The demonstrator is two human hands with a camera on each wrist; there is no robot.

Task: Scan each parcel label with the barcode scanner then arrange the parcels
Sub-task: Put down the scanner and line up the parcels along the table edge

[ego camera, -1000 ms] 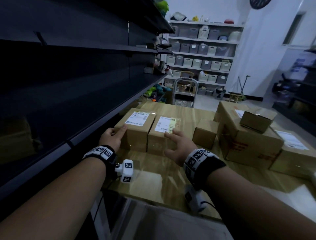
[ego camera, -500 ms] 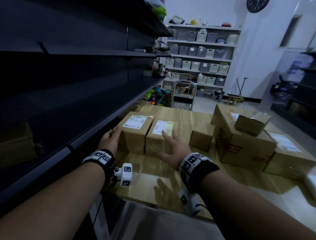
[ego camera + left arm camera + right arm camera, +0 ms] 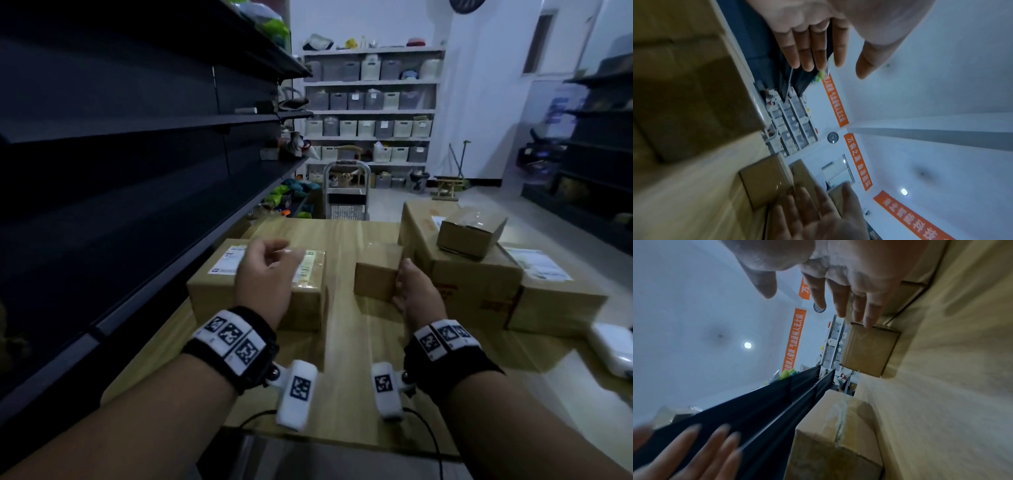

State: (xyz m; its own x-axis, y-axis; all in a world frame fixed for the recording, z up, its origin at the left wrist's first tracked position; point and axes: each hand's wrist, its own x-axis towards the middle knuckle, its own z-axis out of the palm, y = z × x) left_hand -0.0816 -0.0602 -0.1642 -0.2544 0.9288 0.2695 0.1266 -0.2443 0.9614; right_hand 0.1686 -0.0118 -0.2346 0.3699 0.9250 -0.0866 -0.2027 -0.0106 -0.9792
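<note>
Parcels: two labelled parcels sat side by side at the table's left edge, labels up for scanning. Left hand hovered above them, empty, fingers loose. Right hand's straight fingers touched the small parcel, likely claiming it next.

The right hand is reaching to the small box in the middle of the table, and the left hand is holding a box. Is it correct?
Not fully. The left hand holds nothing; the left wrist view shows its fingers straight and free. The right hand does reach to the small box.
</note>
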